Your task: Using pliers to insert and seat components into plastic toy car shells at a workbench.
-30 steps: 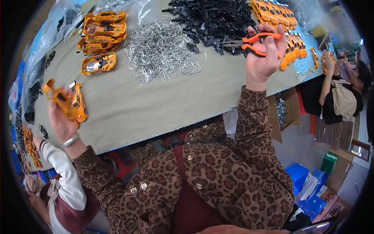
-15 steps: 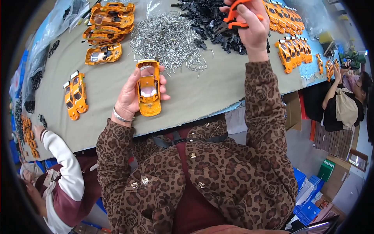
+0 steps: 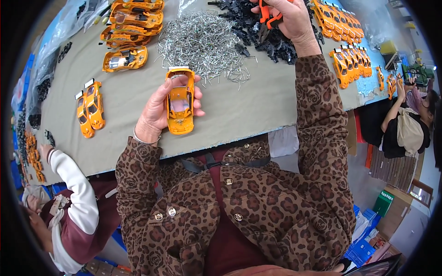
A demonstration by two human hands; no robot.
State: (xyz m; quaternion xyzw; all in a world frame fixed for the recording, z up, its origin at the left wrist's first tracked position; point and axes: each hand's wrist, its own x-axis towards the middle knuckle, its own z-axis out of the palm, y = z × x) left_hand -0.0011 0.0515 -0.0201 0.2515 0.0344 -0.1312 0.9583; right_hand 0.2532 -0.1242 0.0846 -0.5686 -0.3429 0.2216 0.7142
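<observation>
An orange toy car body (image 3: 180, 125) lies in my left hand (image 3: 154, 112), its hollow inside facing up and its white spoiler end pointing away from me. The thumb grips one side and the fingers wrap round the other. My right hand (image 3: 297, 24) is closed on orange-handled pliers (image 3: 265, 14) at the far edge of the view. The pliers hang over a heap of small black plastic parts (image 3: 277, 49); whether their jaws hold anything cannot be made out. Beside that heap, beyond my left hand, spreads a pile of bent silvery wire pieces (image 3: 195, 43).
Upturned orange car bodies (image 3: 125, 59) are stacked at far left. Two upright orange cars (image 3: 91, 110) stand nearer, and rows of finished-looking cars (image 3: 351, 62) line the right. A co-worker's white sleeve (image 3: 76, 172) reaches the table at left; another person (image 3: 405, 119) works at right.
My right hand has moved slightly left and farther away, and the pliers have swung from pointing sideways to pointing down. The car body stays in my left hand; the view has shifted slightly.
</observation>
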